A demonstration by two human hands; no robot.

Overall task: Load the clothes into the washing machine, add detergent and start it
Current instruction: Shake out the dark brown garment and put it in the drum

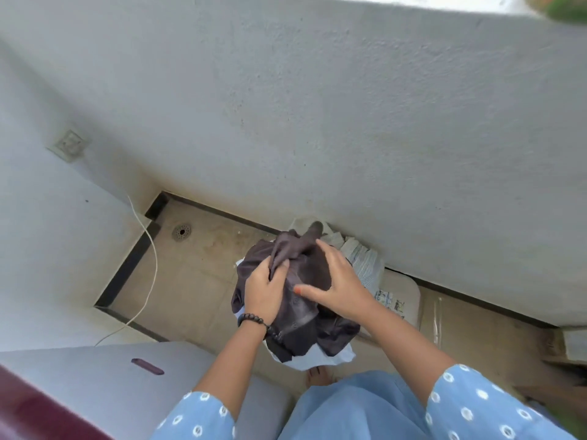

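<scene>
Gripping a fold of the dark garment (pixel 301 300) with curled fingers, the left hand (pixel 265 292) holds the bundle above the tiled floor (pixel 190 281) while the right hand (pixel 340 284) rests on it, fingers spread.

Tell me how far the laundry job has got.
Nothing looks loaded yet: the washing machine at lower left has its lid closed. In hand: the left hand grips a bundle of dark clothes, and the right hand rests on it with straight fingers. Left: loading, detergent (none in view) and starting.
</scene>
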